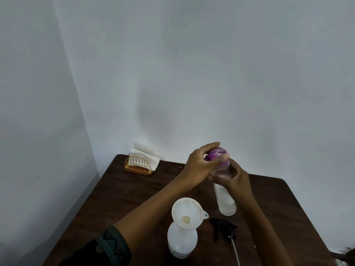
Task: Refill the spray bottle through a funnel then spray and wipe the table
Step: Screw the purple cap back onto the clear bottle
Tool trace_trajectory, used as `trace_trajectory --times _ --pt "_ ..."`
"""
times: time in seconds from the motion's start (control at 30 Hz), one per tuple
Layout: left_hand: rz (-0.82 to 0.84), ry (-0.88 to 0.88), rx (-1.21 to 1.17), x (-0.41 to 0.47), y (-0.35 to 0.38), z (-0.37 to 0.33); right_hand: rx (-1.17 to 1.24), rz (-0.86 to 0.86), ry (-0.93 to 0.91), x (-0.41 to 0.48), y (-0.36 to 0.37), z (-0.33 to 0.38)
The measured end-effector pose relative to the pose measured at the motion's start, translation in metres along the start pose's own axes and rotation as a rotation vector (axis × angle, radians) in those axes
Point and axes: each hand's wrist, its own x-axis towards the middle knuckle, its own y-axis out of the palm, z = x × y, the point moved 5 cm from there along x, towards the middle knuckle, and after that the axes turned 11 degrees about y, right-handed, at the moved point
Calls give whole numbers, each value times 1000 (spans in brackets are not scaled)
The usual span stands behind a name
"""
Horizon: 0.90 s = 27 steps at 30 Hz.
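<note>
Left hand [201, 166] curled round the cap [217, 153]; right hand [239, 182] gripped the water bottle [226, 200], held just beyond the funnel [187, 212] seated in the spray bottle [181, 240]. Keeping it upright while turning the cap would avoid spills.

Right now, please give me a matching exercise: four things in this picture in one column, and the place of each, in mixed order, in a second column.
Things:
1. funnel
2. sprayer head
3. napkins
4. cap

Places:
a. lying on the table
b. in the gold holder
c. at the clear bottle's top, gripped by the left hand
d. standing in the spray bottle

Pairs: 1-d, 2-a, 3-b, 4-c.
</note>
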Motion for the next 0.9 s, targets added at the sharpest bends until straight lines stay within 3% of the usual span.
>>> trace_trajectory --times 0.13,0.37,0.63,0.9 --pt "47 67 133 6 11 -5 -33 41 20 1 5 -1" --pt "38 53 127 16 -4 -2 135 68 33 0 -5 5" --pt "69 23 222 25 -14 -3 109 110 40 16 -13 7" --pt "175 103 279 36 -21 -1 34 192 41 33 -12 8"
